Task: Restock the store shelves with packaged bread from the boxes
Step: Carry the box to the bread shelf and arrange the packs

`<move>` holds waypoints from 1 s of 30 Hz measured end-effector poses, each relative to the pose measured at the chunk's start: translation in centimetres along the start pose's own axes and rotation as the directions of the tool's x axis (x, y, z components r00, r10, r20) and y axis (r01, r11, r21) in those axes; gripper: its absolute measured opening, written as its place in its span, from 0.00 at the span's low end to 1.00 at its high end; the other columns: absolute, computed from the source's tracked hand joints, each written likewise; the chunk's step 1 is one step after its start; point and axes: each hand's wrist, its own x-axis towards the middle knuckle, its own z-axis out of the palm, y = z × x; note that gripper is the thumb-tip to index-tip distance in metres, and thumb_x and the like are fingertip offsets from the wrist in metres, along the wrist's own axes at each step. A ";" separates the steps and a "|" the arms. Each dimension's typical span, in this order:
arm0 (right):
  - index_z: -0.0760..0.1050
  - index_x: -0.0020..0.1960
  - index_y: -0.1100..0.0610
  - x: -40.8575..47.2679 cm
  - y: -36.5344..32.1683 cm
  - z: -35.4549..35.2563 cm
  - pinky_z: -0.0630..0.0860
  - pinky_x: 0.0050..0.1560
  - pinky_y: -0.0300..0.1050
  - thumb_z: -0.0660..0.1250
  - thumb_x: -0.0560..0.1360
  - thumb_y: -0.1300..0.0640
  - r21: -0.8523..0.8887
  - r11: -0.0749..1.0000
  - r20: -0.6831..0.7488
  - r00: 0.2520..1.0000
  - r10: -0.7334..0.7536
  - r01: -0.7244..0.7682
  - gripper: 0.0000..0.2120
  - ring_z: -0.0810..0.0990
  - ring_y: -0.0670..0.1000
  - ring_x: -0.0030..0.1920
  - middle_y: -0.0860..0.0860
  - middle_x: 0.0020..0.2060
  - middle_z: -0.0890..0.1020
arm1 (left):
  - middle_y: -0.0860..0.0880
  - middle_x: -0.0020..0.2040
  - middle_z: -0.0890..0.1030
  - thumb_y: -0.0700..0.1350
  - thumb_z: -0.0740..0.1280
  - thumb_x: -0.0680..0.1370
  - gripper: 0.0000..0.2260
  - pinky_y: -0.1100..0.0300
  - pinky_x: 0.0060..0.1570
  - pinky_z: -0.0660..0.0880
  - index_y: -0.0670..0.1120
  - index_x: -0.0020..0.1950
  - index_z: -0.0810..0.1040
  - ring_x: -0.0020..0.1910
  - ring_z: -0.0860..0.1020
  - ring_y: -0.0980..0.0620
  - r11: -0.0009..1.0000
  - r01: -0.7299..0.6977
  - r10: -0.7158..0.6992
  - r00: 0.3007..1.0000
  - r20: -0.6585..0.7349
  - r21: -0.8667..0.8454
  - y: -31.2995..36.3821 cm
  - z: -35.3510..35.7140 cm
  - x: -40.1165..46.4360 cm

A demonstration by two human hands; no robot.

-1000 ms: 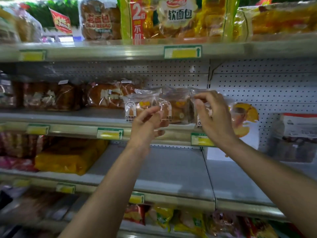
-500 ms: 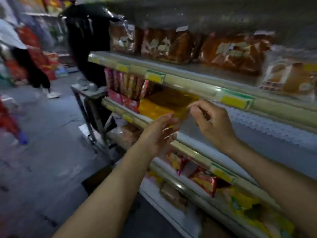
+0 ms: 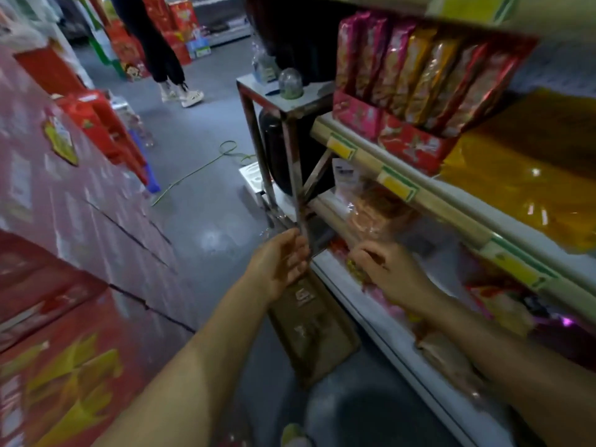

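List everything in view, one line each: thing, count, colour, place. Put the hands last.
upright snack packs: a row, count unclear, pink, gold and red, in a red display tray on the upper shelf
yellow wrapped goods: count unclear, right of the tray on that shelf
price tags: several, yellow and green, along the shelf edges
clear bagged goods: count unclear, orange-brown, lower shelf
metal stand: one, grey, at the shelf end
cardboard box: one, brown, on the floor below the hands
red cartons: a stack, far left
standing person: one, dark trousers, up the aisle
left hand: one, relaxed, holds nothing
right hand: one, curled, by the bottom shelf; grip unclear
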 end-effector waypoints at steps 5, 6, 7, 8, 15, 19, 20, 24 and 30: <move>0.77 0.42 0.63 4.5 6.9 7.9 0.78 0.40 0.55 0.63 0.79 0.57 0.043 0.972 0.110 0.968 0.225 -0.231 0.12 0.79 0.56 0.36 0.56 0.33 0.78 | 0.53 0.31 0.83 0.46 0.62 0.82 0.06 0.66 0.26 0.76 0.48 0.49 0.78 0.27 0.79 0.58 0.996 0.091 -0.089 0.988 -0.124 0.005 -1.2 -6.1 9.1; 0.77 0.42 0.62 5.1 8.4 9.3 0.77 0.41 0.52 0.63 0.79 0.58 0.032 0.958 0.145 0.950 0.277 -0.284 0.11 0.79 0.55 0.37 0.55 0.33 0.78 | 0.53 0.31 0.83 0.46 0.62 0.82 0.06 0.66 0.26 0.76 0.48 0.49 0.78 0.27 0.80 0.58 0.993 0.119 -0.118 0.983 -0.141 0.003 -1.9 -7.1 11.0; 0.78 0.43 0.59 5.6 10.1 10.8 0.77 0.42 0.50 0.63 0.79 0.56 0.007 0.942 0.180 0.927 0.330 -0.337 0.09 0.79 0.53 0.37 0.52 0.34 0.78 | 0.53 0.31 0.83 0.45 0.62 0.82 0.06 0.65 0.27 0.76 0.48 0.49 0.78 0.27 0.80 0.58 0.989 0.148 -0.146 0.977 -0.157 0.000 -2.7 -8.0 12.8; 0.78 0.44 0.56 6.1 11.7 12.1 0.78 0.43 0.51 0.64 0.79 0.55 -0.012 0.925 0.220 0.901 0.372 -0.379 0.08 0.79 0.52 0.39 0.50 0.35 0.79 | 0.53 0.31 0.82 0.45 0.62 0.82 0.06 0.65 0.28 0.76 0.48 0.49 0.78 0.27 0.79 0.57 0.984 0.176 -0.176 0.972 -0.158 -0.012 -3.6 -8.9 14.5; 0.77 0.47 0.48 10.5 23.5 20.9 0.82 0.47 0.50 0.67 0.77 0.56 -0.054 0.838 0.388 0.762 0.519 -0.543 0.03 0.82 0.51 0.44 0.50 0.42 0.82 | 0.46 0.42 0.81 0.42 0.64 0.81 0.03 0.56 0.41 0.76 0.46 0.53 0.77 0.39 0.78 0.50 0.953 0.302 -0.292 0.915 -0.278 -0.005 -11.5 -13.5 26.7; 0.76 0.48 0.53 13.0 30.6 26.6 0.81 0.48 0.52 0.66 0.78 0.59 -0.110 0.778 0.437 0.673 0.597 -0.619 0.02 0.81 0.52 0.43 0.53 0.43 0.81 | 0.45 0.42 0.80 0.37 0.62 0.81 0.06 0.59 0.32 0.77 0.45 0.55 0.77 0.34 0.77 0.52 0.934 0.358 -0.342 0.888 -0.307 -0.004 -17.2 -16.2 33.9; 0.76 0.48 0.53 13.5 32.5 28.0 0.80 0.48 0.52 0.66 0.78 0.59 -0.130 0.767 0.445 0.654 0.612 -0.629 0.02 0.81 0.52 0.43 0.53 0.44 0.81 | 0.44 0.42 0.79 0.36 0.62 0.81 0.07 0.61 0.29 0.77 0.45 0.56 0.76 0.32 0.77 0.53 0.932 0.363 -0.348 0.885 -0.310 -0.009 -18.6 -16.8 35.7; 0.74 0.50 0.50 15.9 39.2 33.2 0.76 0.48 0.44 0.64 0.79 0.56 -0.185 0.775 0.469 0.638 0.610 -0.605 0.02 0.78 0.48 0.47 0.50 0.46 0.79 | 0.46 0.52 0.81 0.39 0.61 0.82 0.08 0.63 0.33 0.78 0.47 0.59 0.76 0.45 0.81 0.51 0.924 0.374 -0.325 0.876 -0.355 0.076 -24.3 -19.2 42.7; 0.70 0.66 0.52 20.3 47.9 41.5 0.74 0.51 0.44 0.70 0.76 0.56 -0.279 0.779 0.461 0.633 0.622 -0.562 0.21 0.77 0.48 0.53 0.50 0.54 0.78 | 0.48 0.61 0.77 0.41 0.65 0.80 0.16 0.63 0.40 0.75 0.48 0.68 0.72 0.54 0.79 0.51 0.873 0.409 -0.316 0.889 -0.331 0.264 -33.9 -22.5 51.6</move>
